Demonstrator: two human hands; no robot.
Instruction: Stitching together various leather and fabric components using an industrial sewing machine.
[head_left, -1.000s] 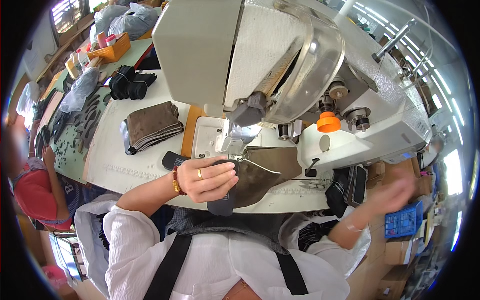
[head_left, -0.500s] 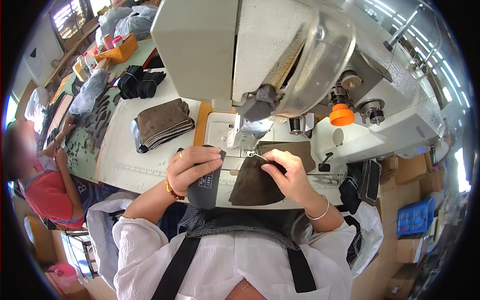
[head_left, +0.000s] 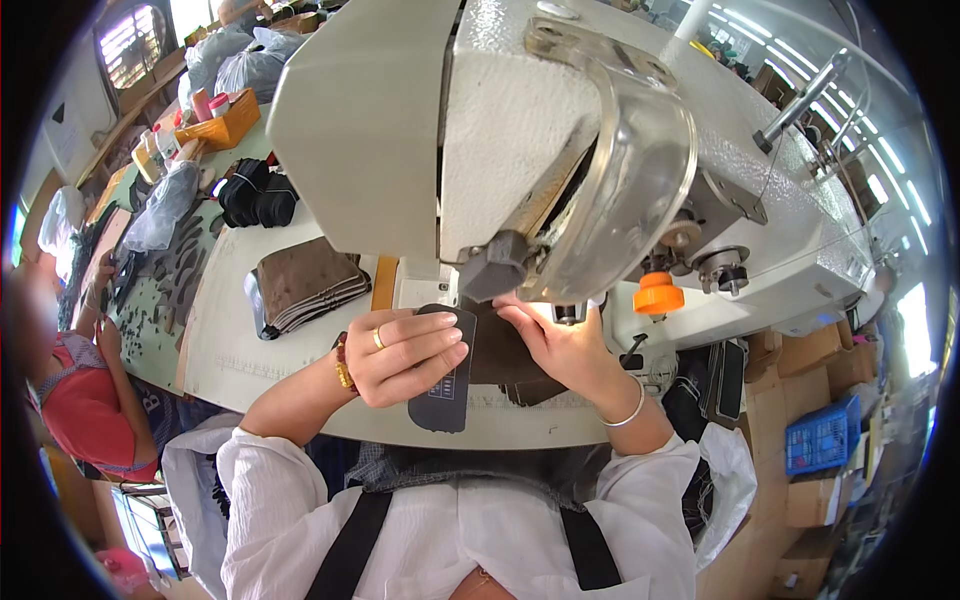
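Observation:
My left hand [head_left: 405,358] is closed on a dark grey, round-ended flat piece [head_left: 440,400] with a pale printed patch, like an insole. It is held over the near part of the sewing table, just left of the brown fabric piece [head_left: 495,355]. That brown piece lies beneath the head of a sewing machine [head_left: 370,130]. At its right side my right hand [head_left: 570,350] pinches it near the needle area, thumb toward the machine. The machine head hides the fingertips and the needle.
A stack of brown fabric pieces [head_left: 310,280] lies left on the white table [head_left: 230,320], with black bundles [head_left: 258,195] behind it. A co-worker in red [head_left: 95,400] sits at a green table further left. A blue basket [head_left: 822,436] stands among cardboard boxes at right.
The brown piece and my right hand have moved further in under the machine head. My left hand has shifted slightly right, still with the grey piece. The view has moved a little.

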